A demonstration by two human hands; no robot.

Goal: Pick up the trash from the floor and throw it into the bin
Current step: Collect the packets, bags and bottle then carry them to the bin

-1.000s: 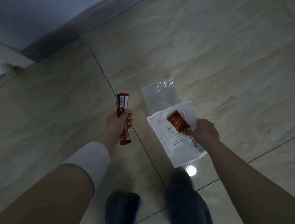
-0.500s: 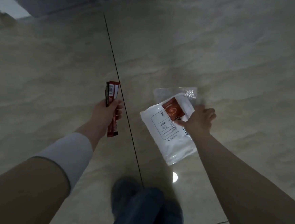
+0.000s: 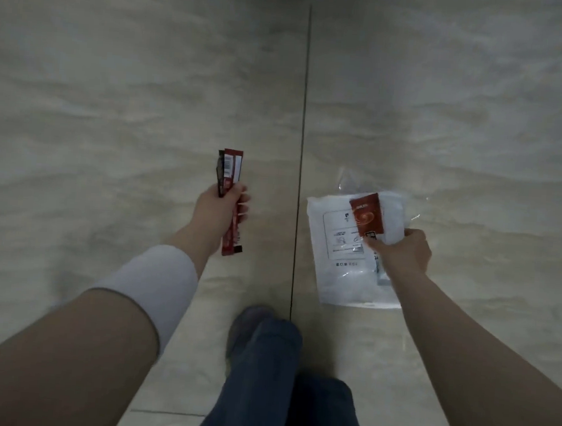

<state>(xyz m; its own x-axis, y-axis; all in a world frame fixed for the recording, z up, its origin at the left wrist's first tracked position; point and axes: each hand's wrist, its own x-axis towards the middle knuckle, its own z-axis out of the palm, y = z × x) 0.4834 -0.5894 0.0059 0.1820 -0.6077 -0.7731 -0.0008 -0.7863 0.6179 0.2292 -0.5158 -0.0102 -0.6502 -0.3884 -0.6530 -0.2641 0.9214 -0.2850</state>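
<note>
My left hand (image 3: 221,209) is closed around long red stick wrappers (image 3: 230,172) that poke out above and below the fist. My right hand (image 3: 404,252) pinches a white plastic bag (image 3: 337,251) together with a small red sachet (image 3: 366,214) lying on top of it; a clear plastic wrapper (image 3: 352,181) shows behind the bag's upper edge. Both hands are held out above the floor, left of and right of a dark tile joint. No bin is in view.
Glossy beige marble floor tiles (image 3: 148,84) fill the view, with a dark joint line (image 3: 303,113) running straight ahead. My legs in blue jeans (image 3: 270,380) and a dark shoe (image 3: 247,321) are at the bottom centre.
The view has swung so the tile joint now runs straight ahead, and the wall at the upper left has left the frame. Both hands keep their hold on the same trash.
</note>
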